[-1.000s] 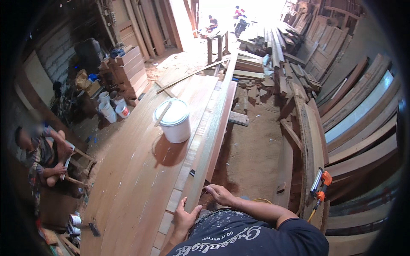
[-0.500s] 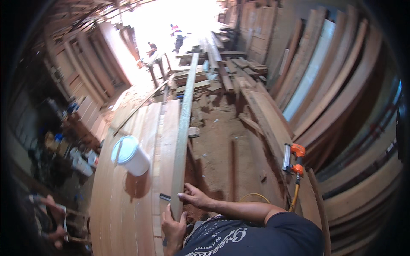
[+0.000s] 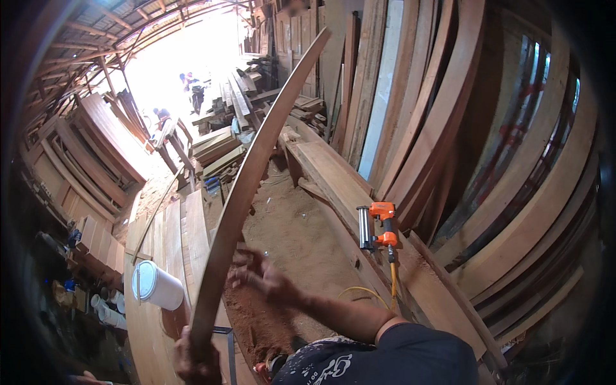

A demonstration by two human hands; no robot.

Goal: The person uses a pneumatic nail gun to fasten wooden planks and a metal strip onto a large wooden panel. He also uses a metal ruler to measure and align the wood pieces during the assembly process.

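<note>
Timber first: a long thin plank (image 3: 247,173) stands up on end in front of me, its foot in my left hand (image 3: 196,359) near the bottom edge of the view, its top reaching up toward the boards leaning on the right. My left hand is closed around the plank's lower end; the fingers wrap it, though the grip itself sits partly out of view. My right hand (image 3: 260,276) is spread wide, fingers apart and blurred, just beside the plank's right face and holding nothing; I cannot tell whether it touches the wood.

To handle this well, I judge the open hand should come onto the plank higher than the left, so the two holds are well apart and the long end does not whip or swing. The top looks close to the leaning boards (image 3: 449,147), so any turn should be slow, and the foot should stay clear of the bucket.

That white bucket (image 3: 156,285) stands on the wide bench (image 3: 144,333) of flat planks, near its right edge, just left of the plank's foot. Its mouth faces away, so I cannot tell what is in it. More tubs sit at the bench's far left, too dark to read. An orange nail gun (image 3: 378,228) rests on a beam to the right, its yellow hose trailing down.
</note>
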